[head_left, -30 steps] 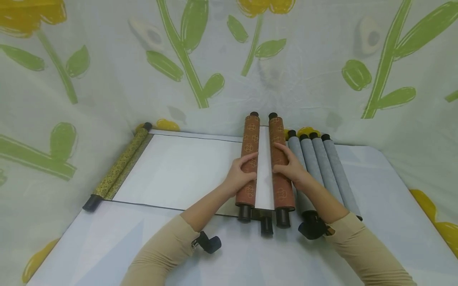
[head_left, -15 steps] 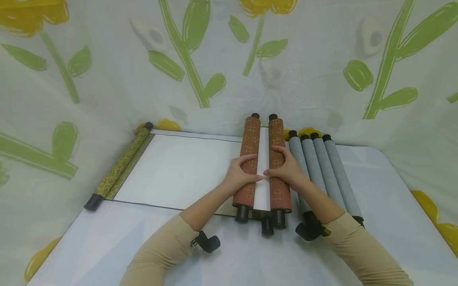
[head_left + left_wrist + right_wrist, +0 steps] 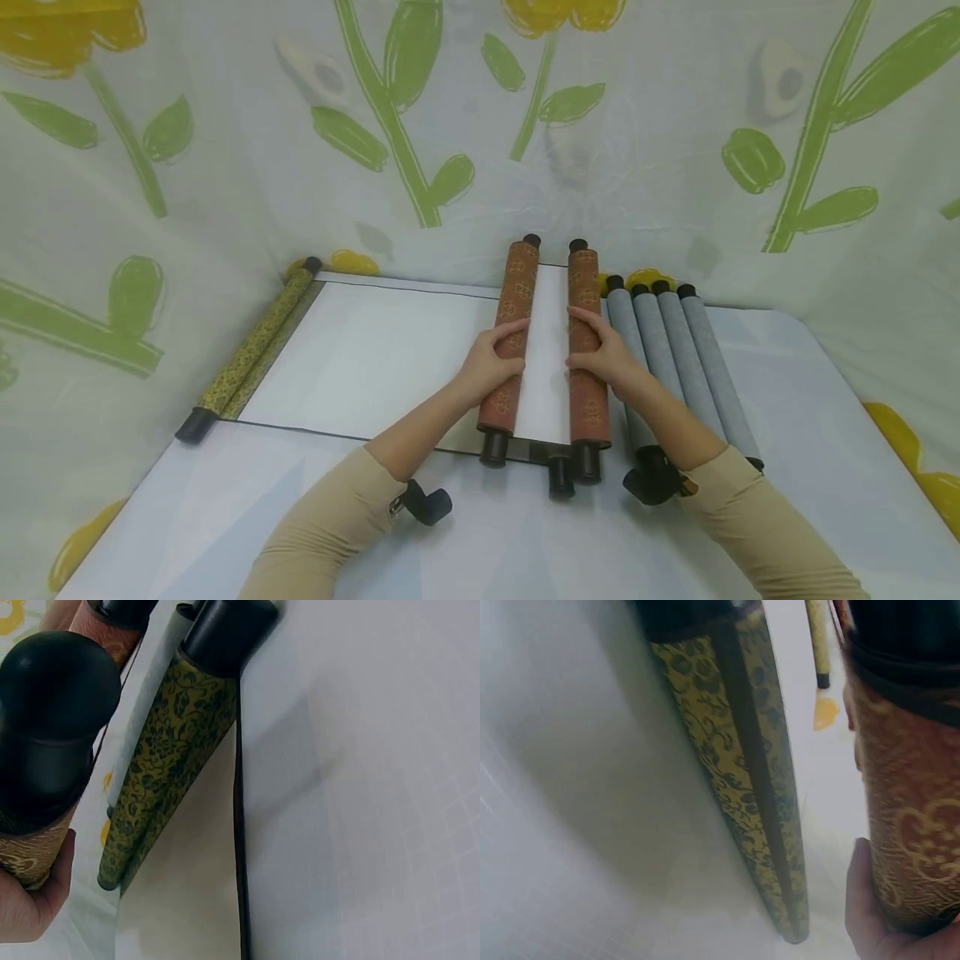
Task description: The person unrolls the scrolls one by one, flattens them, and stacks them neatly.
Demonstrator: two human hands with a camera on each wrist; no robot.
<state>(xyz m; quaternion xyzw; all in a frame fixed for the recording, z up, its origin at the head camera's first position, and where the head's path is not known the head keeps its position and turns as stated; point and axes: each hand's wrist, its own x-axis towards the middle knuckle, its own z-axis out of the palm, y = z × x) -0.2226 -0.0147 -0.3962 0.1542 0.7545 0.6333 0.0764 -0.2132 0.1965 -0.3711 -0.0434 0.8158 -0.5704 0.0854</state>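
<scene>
A hanging scroll with red-brown, gold-patterned rolls is partly unrolled, held above another scroll. My left hand [image 3: 491, 362] grips its left roll [image 3: 517, 279], fingers and thumb curled round it. Round the right roll [image 3: 582, 279] curls my right hand [image 3: 606, 358]. A narrow strip of white paper [image 3: 546, 358] shows between the two rolls. Underneath lies the yellow-green patterned scroll, its white sheet [image 3: 375, 342] spread out and its left roll [image 3: 258, 337] at the far left. Its right roll is mostly hidden in the head view, but this patterned roll [image 3: 727, 750] shows in the right wrist view.
Several grey rolls [image 3: 701, 367] with black ends lie side by side just right of my right hand. The white table [image 3: 795, 417] extends further right and in front. A flower-printed curtain [image 3: 637, 150] stands right behind the table. Both wrists carry small black cameras.
The two red-brown rolls first came slightly closer, my thumbs almost meeting. Now they stand further apart, the left one shifted and tilted leftward, and more white paper shows between them.
</scene>
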